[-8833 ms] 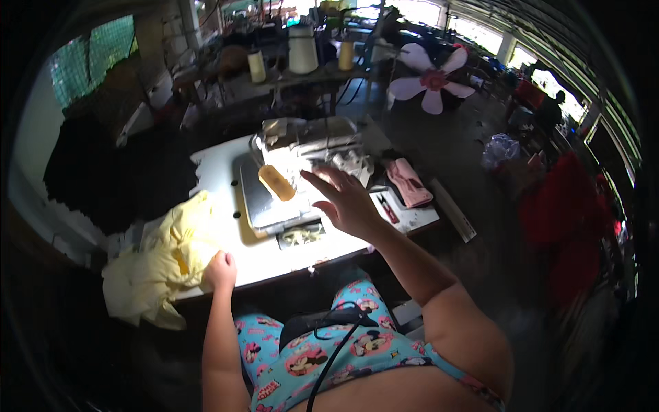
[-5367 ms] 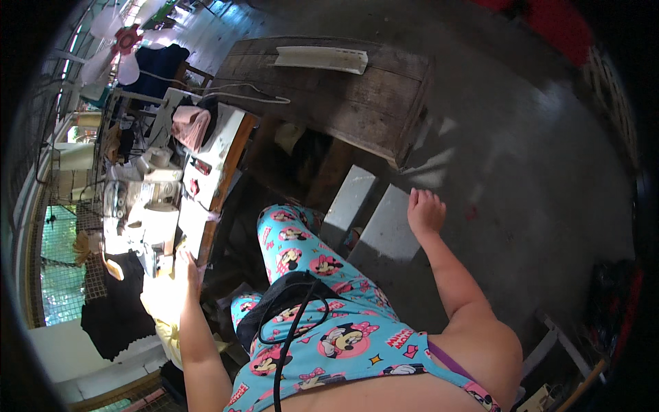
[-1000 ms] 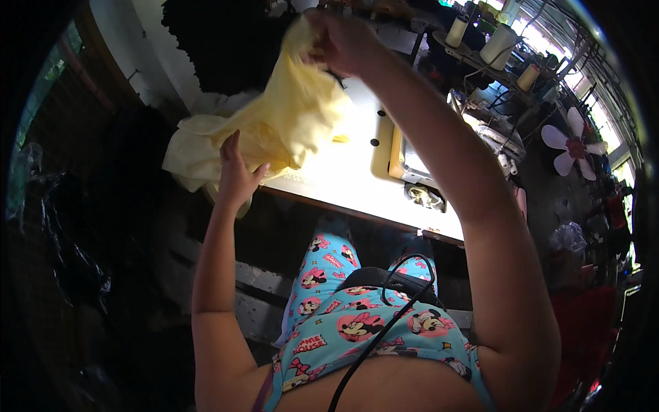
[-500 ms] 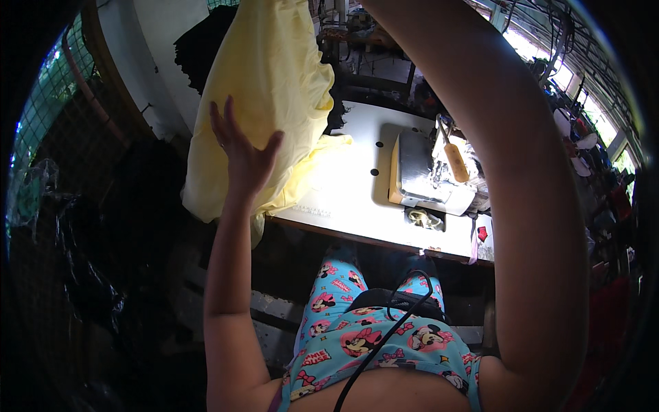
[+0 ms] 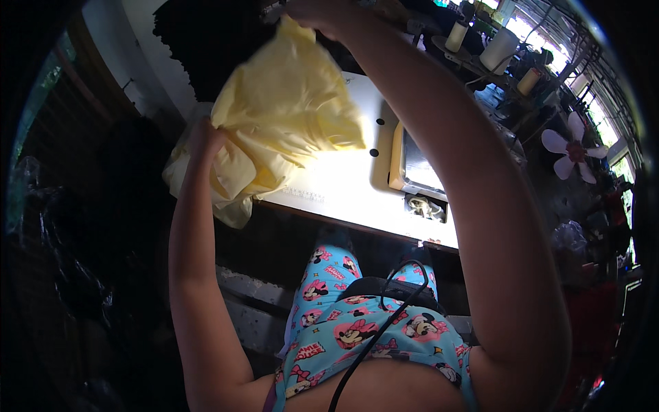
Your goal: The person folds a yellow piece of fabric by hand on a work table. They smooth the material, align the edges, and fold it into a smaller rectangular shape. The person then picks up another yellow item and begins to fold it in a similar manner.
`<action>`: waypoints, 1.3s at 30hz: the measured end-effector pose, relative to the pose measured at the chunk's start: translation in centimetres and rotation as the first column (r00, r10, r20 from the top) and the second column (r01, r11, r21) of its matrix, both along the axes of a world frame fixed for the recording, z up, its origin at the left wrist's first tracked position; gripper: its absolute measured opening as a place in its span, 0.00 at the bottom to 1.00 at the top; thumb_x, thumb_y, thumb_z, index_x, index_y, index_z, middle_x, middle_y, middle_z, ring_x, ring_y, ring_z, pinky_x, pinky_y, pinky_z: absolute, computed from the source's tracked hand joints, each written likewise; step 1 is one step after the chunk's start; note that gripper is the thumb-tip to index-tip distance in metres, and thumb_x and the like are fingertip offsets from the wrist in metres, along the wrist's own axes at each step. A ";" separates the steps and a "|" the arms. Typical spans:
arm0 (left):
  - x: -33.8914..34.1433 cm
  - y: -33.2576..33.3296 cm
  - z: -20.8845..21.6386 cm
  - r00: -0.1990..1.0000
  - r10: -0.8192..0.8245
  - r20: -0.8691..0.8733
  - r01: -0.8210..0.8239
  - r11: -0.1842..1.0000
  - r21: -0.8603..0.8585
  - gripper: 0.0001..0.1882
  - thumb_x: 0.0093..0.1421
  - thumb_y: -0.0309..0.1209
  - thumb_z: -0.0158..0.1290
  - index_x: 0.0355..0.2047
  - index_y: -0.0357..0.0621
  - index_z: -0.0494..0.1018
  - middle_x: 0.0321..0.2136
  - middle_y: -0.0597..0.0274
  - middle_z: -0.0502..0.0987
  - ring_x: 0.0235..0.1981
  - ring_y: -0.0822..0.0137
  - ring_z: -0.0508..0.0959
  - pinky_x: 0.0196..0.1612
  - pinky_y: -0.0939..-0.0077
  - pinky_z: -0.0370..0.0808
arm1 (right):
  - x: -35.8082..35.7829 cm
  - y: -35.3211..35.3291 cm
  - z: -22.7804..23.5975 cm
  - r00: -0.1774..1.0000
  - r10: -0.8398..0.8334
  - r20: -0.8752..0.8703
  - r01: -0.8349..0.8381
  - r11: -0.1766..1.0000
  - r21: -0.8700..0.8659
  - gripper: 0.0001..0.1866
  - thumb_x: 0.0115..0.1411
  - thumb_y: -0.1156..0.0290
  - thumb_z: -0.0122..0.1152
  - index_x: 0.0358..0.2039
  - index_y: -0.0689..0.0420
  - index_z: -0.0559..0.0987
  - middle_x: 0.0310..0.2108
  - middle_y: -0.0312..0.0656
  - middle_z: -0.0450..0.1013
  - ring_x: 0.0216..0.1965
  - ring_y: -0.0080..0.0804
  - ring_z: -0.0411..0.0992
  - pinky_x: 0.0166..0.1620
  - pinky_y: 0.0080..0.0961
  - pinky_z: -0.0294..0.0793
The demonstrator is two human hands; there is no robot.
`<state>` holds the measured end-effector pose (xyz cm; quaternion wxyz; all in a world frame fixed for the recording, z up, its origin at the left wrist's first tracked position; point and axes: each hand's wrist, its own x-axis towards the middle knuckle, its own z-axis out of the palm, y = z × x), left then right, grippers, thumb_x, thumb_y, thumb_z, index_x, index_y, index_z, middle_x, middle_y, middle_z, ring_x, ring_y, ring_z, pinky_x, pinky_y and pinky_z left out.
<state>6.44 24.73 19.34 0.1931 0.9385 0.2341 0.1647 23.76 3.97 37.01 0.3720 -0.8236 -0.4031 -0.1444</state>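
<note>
A large piece of yellow fabric (image 5: 288, 96) hangs in folds over the left end of a white sewing table (image 5: 343, 199). High at the top of the view, my right hand (image 5: 319, 15) is closed on the fabric's upper end and holds it raised. Lower on the left, my left hand (image 5: 207, 141) is closed around a gathered part of the same cloth. Its fingers are partly hidden by the folds. Below that hand, loose fabric droops past the table's near left corner. A sewing machine (image 5: 406, 165) stands on the table, partly hidden behind my right forearm.
Black cloth (image 5: 199, 48) hangs at the far left beside a pale wall. Thread cones (image 5: 499, 49) stand at the far right, with a fan (image 5: 575, 151) nearer. A recess in the tabletop holds pale scraps (image 5: 424, 207). Dark plastic (image 5: 75, 254) lies at the left.
My left hand has gone from spread against the fabric to closed on it, moving left and slightly down. My right hand has come down into view, lowering the fabric's top.
</note>
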 end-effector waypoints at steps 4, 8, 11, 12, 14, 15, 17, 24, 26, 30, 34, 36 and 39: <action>1.3 -0.2 -3.9 0.988 0.105 0.113 -0.140 0.918 0.371 0.20 0.50 0.35 0.53 0.43 0.43 0.69 0.38 0.49 0.74 0.43 0.53 0.74 0.47 0.62 0.69 | -5.5 -7.3 -10.0 0.982 -0.105 -0.154 0.111 0.993 0.028 0.24 0.52 0.74 0.58 0.51 0.56 0.67 0.46 0.44 0.70 0.46 0.31 0.69 0.47 0.28 0.69; 4.4 -3.8 -1.9 0.922 -0.235 0.307 0.053 0.863 0.503 0.14 0.51 0.32 0.53 0.38 0.43 0.71 0.34 0.54 0.76 0.39 0.55 0.75 0.45 0.63 0.70 | -10.4 -12.7 -18.2 0.826 -0.362 -0.432 0.392 0.920 -0.021 0.27 0.49 0.81 0.50 0.53 0.58 0.65 0.49 0.47 0.68 0.49 0.34 0.68 0.50 0.27 0.67; 8.3 -11.6 0.8 0.744 -0.600 0.294 0.532 0.798 0.283 0.10 0.53 0.21 0.45 0.35 0.41 0.72 0.35 0.53 0.75 0.39 0.54 0.75 0.44 0.66 0.72 | -10.6 -15.7 -27.4 0.644 -0.565 -0.516 0.639 0.768 -0.043 0.29 0.46 0.79 0.51 0.52 0.63 0.64 0.48 0.55 0.66 0.51 0.45 0.66 0.53 0.33 0.65; 9.0 -13.9 1.3 0.671 -0.689 0.274 0.639 0.725 0.257 0.13 0.51 0.17 0.44 0.36 0.41 0.73 0.37 0.52 0.75 0.40 0.54 0.75 0.44 0.66 0.71 | -10.8 -15.4 -29.8 0.594 -0.580 -0.558 0.679 0.733 -0.038 0.25 0.47 0.80 0.51 0.50 0.62 0.67 0.45 0.53 0.69 0.47 0.40 0.68 0.48 0.30 0.67; 11.3 -16.2 0.6 0.505 -0.851 0.146 0.823 0.525 0.216 0.18 0.50 0.16 0.43 0.42 0.41 0.72 0.42 0.53 0.74 0.45 0.57 0.73 0.49 0.70 0.69 | -11.8 -14.5 -30.9 0.562 -0.401 -0.723 0.593 0.805 0.015 0.20 0.49 0.80 0.54 0.45 0.62 0.71 0.38 0.46 0.73 0.39 0.31 0.71 0.41 0.24 0.69; 12.2 -17.0 0.1 0.434 -0.899 0.060 0.875 0.436 0.211 0.19 0.51 0.17 0.43 0.43 0.44 0.72 0.43 0.55 0.74 0.46 0.59 0.73 0.49 0.71 0.68 | -12.3 -14.2 -30.7 0.533 -0.203 -0.821 0.465 0.881 0.084 0.17 0.49 0.80 0.56 0.43 0.62 0.73 0.35 0.43 0.74 0.36 0.27 0.71 0.40 0.21 0.69; 13.3 -19.0 -0.9 0.486 -0.816 -0.312 0.820 0.304 0.485 0.17 0.52 0.20 0.45 0.40 0.48 0.74 0.44 0.56 0.74 0.47 0.59 0.73 0.48 0.70 0.69 | -12.2 -14.3 -31.9 0.643 -0.178 -0.745 0.465 0.863 0.196 0.12 0.52 0.75 0.60 0.38 0.60 0.75 0.29 0.34 0.72 0.30 0.18 0.67 0.34 0.16 0.66; 14.1 -15.7 5.1 0.558 -0.784 -0.274 0.801 0.422 0.423 0.08 0.53 0.29 0.50 0.31 0.51 0.78 0.36 0.60 0.77 0.38 0.59 0.76 0.42 0.67 0.72 | -14.9 -14.8 -24.7 0.818 -0.103 -0.566 0.350 0.871 0.346 0.13 0.52 0.68 0.61 0.36 0.62 0.74 0.27 0.46 0.74 0.31 0.36 0.72 0.36 0.27 0.69; 11.6 -15.9 10.1 0.547 -0.837 -0.032 0.778 0.493 0.389 0.06 0.53 0.30 0.51 0.30 0.48 0.78 0.32 0.61 0.78 0.36 0.58 0.76 0.41 0.66 0.72 | -16.5 -15.7 -21.0 0.896 -0.212 -0.391 0.350 0.877 0.328 0.13 0.53 0.68 0.60 0.34 0.63 0.72 0.27 0.49 0.73 0.30 0.37 0.73 0.36 0.29 0.69; 4.6 -14.6 20.2 0.492 -0.857 0.156 0.596 0.462 0.657 0.06 0.52 0.26 0.54 0.32 0.41 0.76 0.32 0.57 0.75 0.41 0.60 0.74 0.45 0.71 0.70 | -18.3 -16.3 -14.9 0.964 -0.184 -0.190 0.257 0.820 0.512 0.18 0.52 0.67 0.62 0.40 0.60 0.70 0.31 0.49 0.74 0.34 0.40 0.74 0.38 0.31 0.72; -3.4 -12.4 28.6 0.516 -0.808 0.285 0.728 0.589 0.351 0.15 0.60 0.33 0.48 0.44 0.40 0.71 0.39 0.63 0.74 0.43 0.70 0.72 0.49 0.76 0.67 | -19.9 -18.2 -7.8 0.976 -0.211 -0.049 0.203 0.816 0.541 0.17 0.49 0.71 0.63 0.38 0.56 0.70 0.23 0.39 0.71 0.25 0.28 0.72 0.30 0.23 0.71; -6.5 -12.0 30.1 0.483 -0.740 0.468 0.752 0.624 0.212 0.18 0.61 0.39 0.45 0.48 0.44 0.69 0.39 0.67 0.73 0.42 0.74 0.71 0.48 0.78 0.65 | -19.9 -19.0 -5.7 0.972 -0.229 0.057 0.168 0.838 0.519 0.15 0.47 0.74 0.62 0.37 0.56 0.72 0.25 0.39 0.72 0.26 0.29 0.73 0.31 0.23 0.72; -11.3 -11.4 32.3 0.470 -0.690 0.550 0.723 0.659 0.207 0.19 0.61 0.39 0.45 0.49 0.43 0.69 0.39 0.66 0.73 0.42 0.74 0.71 0.47 0.78 0.65 | -20.5 -19.7 -2.6 0.981 -0.176 0.080 0.112 0.856 0.505 0.12 0.47 0.73 0.61 0.35 0.56 0.75 0.29 0.41 0.75 0.29 0.33 0.75 0.33 0.25 0.73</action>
